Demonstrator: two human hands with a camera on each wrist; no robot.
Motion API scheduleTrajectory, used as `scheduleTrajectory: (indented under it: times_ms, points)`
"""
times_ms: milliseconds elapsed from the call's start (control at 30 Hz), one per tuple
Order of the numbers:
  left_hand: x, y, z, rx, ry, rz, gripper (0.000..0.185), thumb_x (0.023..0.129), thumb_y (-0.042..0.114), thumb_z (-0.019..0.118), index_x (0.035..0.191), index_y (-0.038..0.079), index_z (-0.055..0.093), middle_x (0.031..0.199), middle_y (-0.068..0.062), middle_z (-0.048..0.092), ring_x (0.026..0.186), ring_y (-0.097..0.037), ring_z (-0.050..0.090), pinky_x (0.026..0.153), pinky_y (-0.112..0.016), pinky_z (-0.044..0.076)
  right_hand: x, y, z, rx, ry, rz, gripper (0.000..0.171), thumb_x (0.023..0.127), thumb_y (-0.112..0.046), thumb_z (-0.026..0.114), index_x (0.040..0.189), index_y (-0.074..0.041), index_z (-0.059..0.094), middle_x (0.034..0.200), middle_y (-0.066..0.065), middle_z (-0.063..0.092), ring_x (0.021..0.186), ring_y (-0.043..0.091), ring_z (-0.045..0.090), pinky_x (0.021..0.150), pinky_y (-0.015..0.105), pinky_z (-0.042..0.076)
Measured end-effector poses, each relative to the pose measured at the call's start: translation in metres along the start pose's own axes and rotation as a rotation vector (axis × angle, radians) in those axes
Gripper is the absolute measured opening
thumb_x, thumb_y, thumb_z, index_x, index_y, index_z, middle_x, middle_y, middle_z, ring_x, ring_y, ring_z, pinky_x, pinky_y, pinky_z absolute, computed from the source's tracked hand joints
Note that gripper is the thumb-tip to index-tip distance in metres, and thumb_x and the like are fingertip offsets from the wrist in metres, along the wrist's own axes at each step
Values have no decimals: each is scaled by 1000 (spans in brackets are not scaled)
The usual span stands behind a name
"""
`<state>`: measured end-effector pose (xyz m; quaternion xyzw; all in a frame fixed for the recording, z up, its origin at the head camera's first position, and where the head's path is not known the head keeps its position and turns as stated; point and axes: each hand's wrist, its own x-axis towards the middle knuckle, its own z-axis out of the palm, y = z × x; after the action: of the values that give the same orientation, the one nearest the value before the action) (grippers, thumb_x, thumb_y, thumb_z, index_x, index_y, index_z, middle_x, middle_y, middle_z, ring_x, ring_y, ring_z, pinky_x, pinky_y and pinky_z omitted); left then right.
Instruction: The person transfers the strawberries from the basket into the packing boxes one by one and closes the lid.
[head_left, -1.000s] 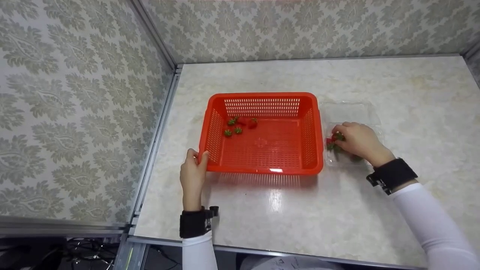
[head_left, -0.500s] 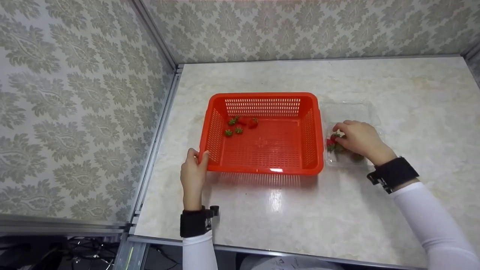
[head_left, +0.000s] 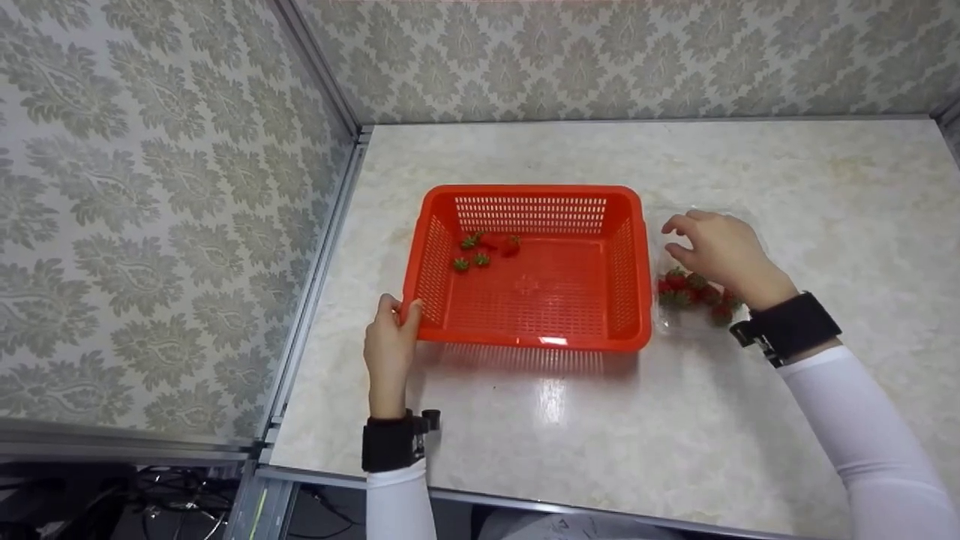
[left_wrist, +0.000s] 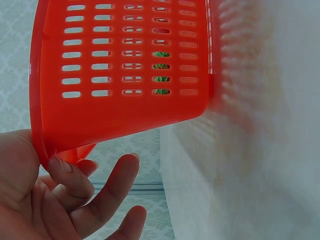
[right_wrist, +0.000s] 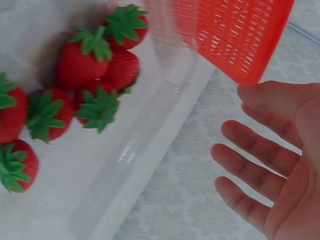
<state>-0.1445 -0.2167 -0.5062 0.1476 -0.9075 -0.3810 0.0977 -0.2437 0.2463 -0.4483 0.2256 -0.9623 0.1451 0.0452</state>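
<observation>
My left hand [head_left: 390,346] pinches the front left corner of the red plastic basket [head_left: 525,342] between thumb and fingers; the left wrist view shows the rim [left_wrist: 36,100] in that grip. Inside the basket, several strawberries [head_left: 511,246] lie toward the back left. To its right stands a clear plastic box [head_left: 686,327] with several strawberries [head_left: 709,294], bunched together. Above the box hovers my right hand [head_left: 724,251], its fingers loosely bent and nothing between them. In the right wrist view those fingers [right_wrist: 255,160] are spread apart, beside the strawberries [right_wrist: 82,62].
The pale marbled table [head_left: 480,442] carries the basket and the box. Patterned wall panels [head_left: 570,60] rise behind and at the left, with a metal frame [head_left: 315,277] along the left edge. Cables [head_left: 180,495] hang below the table at the lower left.
My right hand has come up and back from the strawberries in the clear box, letting go of the one it was touching; more of them show now. The left hand still holds the basket corner.
</observation>
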Motion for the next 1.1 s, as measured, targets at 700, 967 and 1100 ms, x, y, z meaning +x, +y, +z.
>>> scheduleTrajectory:
  times_ms: [700, 967, 1100]
  points:
    - [-1, -1, -1, -9, 12, -5, 28, 100, 32, 64, 94, 7, 51, 60, 1, 40, 54, -17, 41, 50, -32, 30, 80, -70, -4, 48, 16, -175, 22, 91, -11, 71, 111, -4, 69, 99, 14, 68, 86, 35, 66, 75, 51, 52]
    - [0, 1, 0, -15, 17, 3, 28, 99, 30, 64, 92, 7, 51, 59, 1, 40, 52, -16, 40, 50, -31, 29, 111, -95, 18, 90, -174, -225, 27, 92, -9, 71, 119, -4, 67, 110, 15, 65, 99, 34, 65, 84, 49, 52]
    - [-1, -1, 1, -27, 20, 3, 28, 100, 31, 64, 92, 7, 51, 59, 1, 40, 52, -16, 39, 49, -31, 29, 124, -107, 33, 66, -270, -279, 30, 94, -9, 69, 122, -2, 66, 113, 17, 65, 102, 33, 64, 88, 48, 52]
